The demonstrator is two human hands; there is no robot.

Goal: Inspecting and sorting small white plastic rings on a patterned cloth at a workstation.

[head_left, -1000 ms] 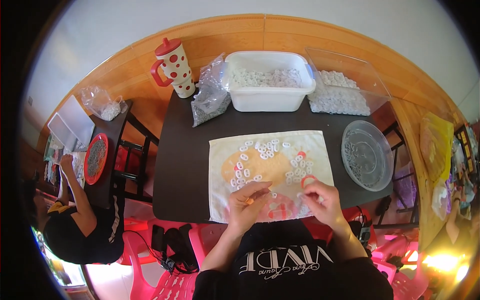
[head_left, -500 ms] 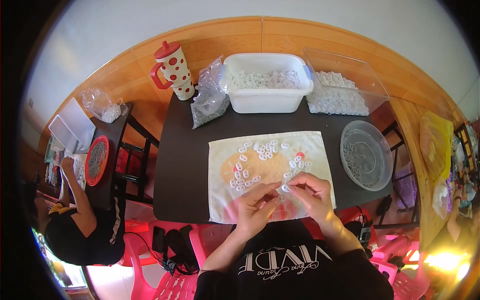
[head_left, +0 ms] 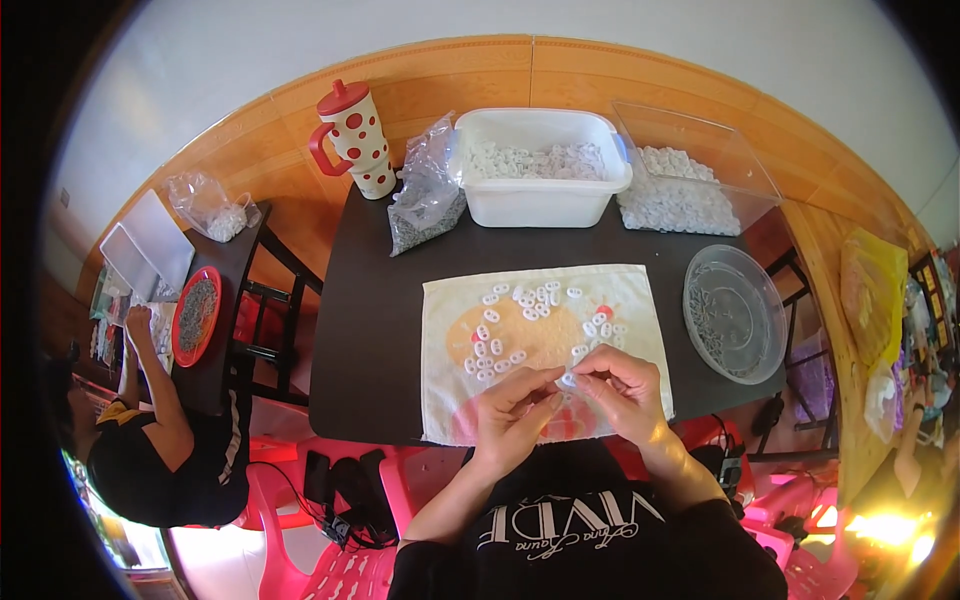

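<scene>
My right hand (head_left: 624, 385) pinches a small white oval plastic piece (head_left: 567, 381) between thumb and fingertips, just above a printed towel (head_left: 640, 290). From the other side, my left hand (head_left: 515, 402) comes up to the same piece with thumb and forefinger pressed together. Whatever those left fingertips grip is too small and hidden to make out. Beyond my hands, several loose white oval pieces (head_left: 490, 346) with two holes lie scattered on the towel.
Behind the towel stand a white tub (head_left: 545, 205) of white pieces, a bag (head_left: 425, 205) of small grey parts, a spotted tumbler (head_left: 360, 145) and a transparent box (head_left: 690, 195). A round transparent tray (head_left: 735, 360) sits right. A co-worker (head_left: 160, 440) works at the left table.
The white piece between my hands has shifted slightly left, and my fingertips are closer together around it. The whole view has shifted slightly.
</scene>
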